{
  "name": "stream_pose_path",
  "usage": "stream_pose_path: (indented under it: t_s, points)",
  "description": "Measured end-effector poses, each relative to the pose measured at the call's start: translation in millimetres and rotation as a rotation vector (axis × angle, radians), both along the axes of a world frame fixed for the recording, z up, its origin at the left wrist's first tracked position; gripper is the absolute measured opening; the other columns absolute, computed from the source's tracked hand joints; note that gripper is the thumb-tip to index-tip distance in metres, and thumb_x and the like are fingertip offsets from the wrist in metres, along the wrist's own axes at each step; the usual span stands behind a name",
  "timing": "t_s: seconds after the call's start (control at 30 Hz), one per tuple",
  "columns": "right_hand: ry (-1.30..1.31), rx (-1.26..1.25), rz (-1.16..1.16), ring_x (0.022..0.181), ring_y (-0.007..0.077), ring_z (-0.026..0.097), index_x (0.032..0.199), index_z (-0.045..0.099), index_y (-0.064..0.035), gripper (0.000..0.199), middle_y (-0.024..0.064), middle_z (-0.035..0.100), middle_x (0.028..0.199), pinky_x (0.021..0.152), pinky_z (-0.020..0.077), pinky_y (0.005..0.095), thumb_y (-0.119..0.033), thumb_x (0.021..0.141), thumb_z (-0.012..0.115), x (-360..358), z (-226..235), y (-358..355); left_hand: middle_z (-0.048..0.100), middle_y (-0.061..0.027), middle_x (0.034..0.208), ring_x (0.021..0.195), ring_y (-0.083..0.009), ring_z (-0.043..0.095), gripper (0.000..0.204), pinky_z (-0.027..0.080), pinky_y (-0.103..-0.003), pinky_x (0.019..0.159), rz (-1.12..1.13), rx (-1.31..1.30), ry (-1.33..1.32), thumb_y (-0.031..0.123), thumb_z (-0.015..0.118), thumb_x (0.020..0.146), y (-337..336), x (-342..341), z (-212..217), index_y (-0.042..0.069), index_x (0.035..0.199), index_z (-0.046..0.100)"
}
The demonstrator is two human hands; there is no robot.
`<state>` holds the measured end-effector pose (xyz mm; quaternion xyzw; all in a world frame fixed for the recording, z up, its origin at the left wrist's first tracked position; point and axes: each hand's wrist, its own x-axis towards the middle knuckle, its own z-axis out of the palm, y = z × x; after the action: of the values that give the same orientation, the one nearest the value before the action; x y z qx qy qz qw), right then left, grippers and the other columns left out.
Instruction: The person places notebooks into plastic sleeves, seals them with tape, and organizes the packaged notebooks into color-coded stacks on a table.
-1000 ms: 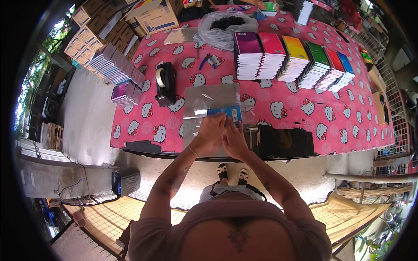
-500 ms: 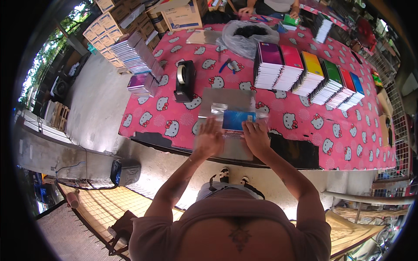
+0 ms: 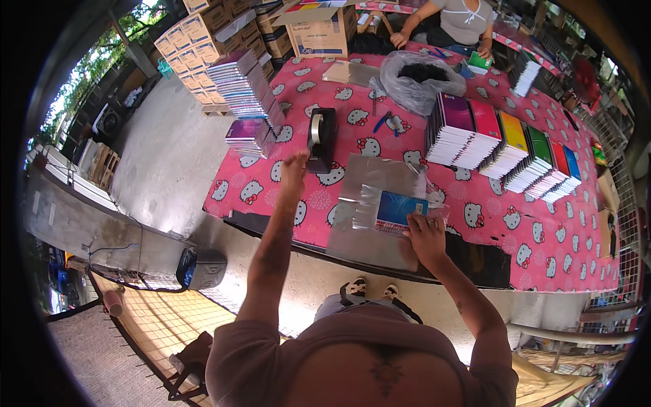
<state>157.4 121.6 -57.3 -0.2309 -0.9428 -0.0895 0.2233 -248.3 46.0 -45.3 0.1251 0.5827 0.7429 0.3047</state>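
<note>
A small blue spiral notebook lies on clear plastic film near the table's front edge. Bent over its right end, the fingers of my right hand hold it with the film. My left hand is raised beside the lower left of a black tape dispenser, which carries a roll of tape. Motion smears the left fingers, so their grip is unclear. Beneath the notebook lies a larger greyish plastic sheet.
Coloured notebook stacks stand at the right, another tall stack at the left. Blue-handled pliers and a clear plastic bag lie farther back. Cartons stand behind. Across the table, a co-worker's hand is near a green notebook.
My left hand has left the notebook and moved left and away from me to the tape dispenser. My right hand stays at the notebook's right end. The whole view has shifted.
</note>
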Motion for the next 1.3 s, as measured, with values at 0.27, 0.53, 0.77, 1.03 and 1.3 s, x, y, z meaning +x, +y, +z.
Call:
stream_pose_path:
  t_s: [0.27,0.53,0.77,1.03,1.3]
  points:
    - [0.037,-0.023,0.079,0.093,0.0189,0.061,0.113,0.066,-0.0106,0.048,0.0018,0.060,0.105,0.095,0.0392,0.0420,-0.031,0.072,0.077,-2,1,2,0.071,-0.0117,0.076,0.074,-0.0201,0.072,0.012,0.053,-0.034,0.061,0.143,-0.995,1.188,0.018,0.069,0.082,-27,-13,-5,0.008,0.085,0.073]
    - [0.066,-0.019,0.083,0.090,0.0178,0.062,0.105,0.066,-0.0096,0.045,0.0022,0.060,0.102,0.092,0.0401,0.0418,-0.034,0.069,0.077,5,4,7,0.072,-0.0184,0.082,0.078,-0.0322,0.072,0.032,0.056,-0.041,0.073,-0.644,-0.471,0.762,0.034,0.068,0.082,19,201,38,0.003,0.083,0.075]
    - [0.052,-0.114,0.107,0.095,0.0207,0.062,0.106,0.066,-0.0072,0.041,0.0054,0.059,0.102,0.089,0.0403,0.0417,-0.034,0.076,0.074,6,0,13,0.069,-0.0215,0.075,0.076,-0.0426,0.068,0.039,0.051,-0.052,0.080,-0.573,-0.794,1.345,0.041,0.066,0.088,33,236,13,0.003,0.081,0.070]
    - [0.128,-0.281,0.068,0.108,0.0316,0.057,0.119,0.068,-0.0203,0.038,0.0117,0.058,0.119,0.099,0.0394,0.0462,-0.043,0.088,0.066,3,-2,50,0.066,-0.0141,0.081,0.079,-0.0344,0.065,0.034,0.044,-0.050,0.082,-0.451,-0.727,1.415,0.041,0.072,0.082,-12,259,28,0.010,0.090,0.062]
    - [-0.125,-1.528,0.100,0.116,0.0347,0.062,0.133,0.060,-0.0083,0.076,0.0154,0.067,0.123,0.088,0.0517,0.0449,-0.071,0.094,0.044,-37,45,163,0.065,-0.0166,0.103,0.091,-0.0345,0.061,0.028,0.048,-0.046,0.076,-0.268,-0.018,1.574,0.010,0.066,0.084,-22,245,27,0.005,0.112,0.063]
